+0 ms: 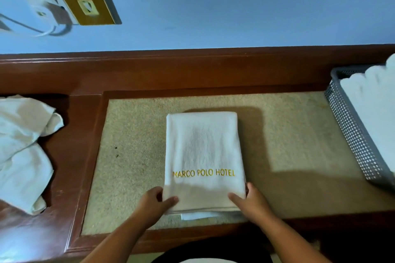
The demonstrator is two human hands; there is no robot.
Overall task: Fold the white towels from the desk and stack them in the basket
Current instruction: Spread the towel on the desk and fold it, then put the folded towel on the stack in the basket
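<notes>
Gripping the near corners of the folded towel (203,147), the left hand (152,202) and the right hand (251,200) each had a thumb laid on top of the cloth and fingers curled round its side edge, so both were closed on it. The towel lay flat as a tall, neat rectangle in the middle of the desk, its long sides running away from the person. Yellow stitched lettering (204,173) across its lower part read MARCO POLO HOTEL. A thinner layer of white cloth peeked out under its near edge.

It rested on a beige, speckled inset panel (132,156) with a grainy look, and it cast a soft shadow (254,134) to the right. Around the panel ran the glossy red-brown wood of the desk (85,74), with a raised moulding along the back.

At the right edge of the desk stood a grey basket (350,132) with perforated walls, holding stacked towels (374,111) with rounded folds. At the left lay loose towels (21,151), crumpled and unfolded, partly on the wooden border.

Behind the desk rose a pale blue wall (235,6) with faint scuffs. It carried a brass-coloured socket plate (87,6), and beside that a white plug (42,4) with a trailing cable (32,30), all blurred.
</notes>
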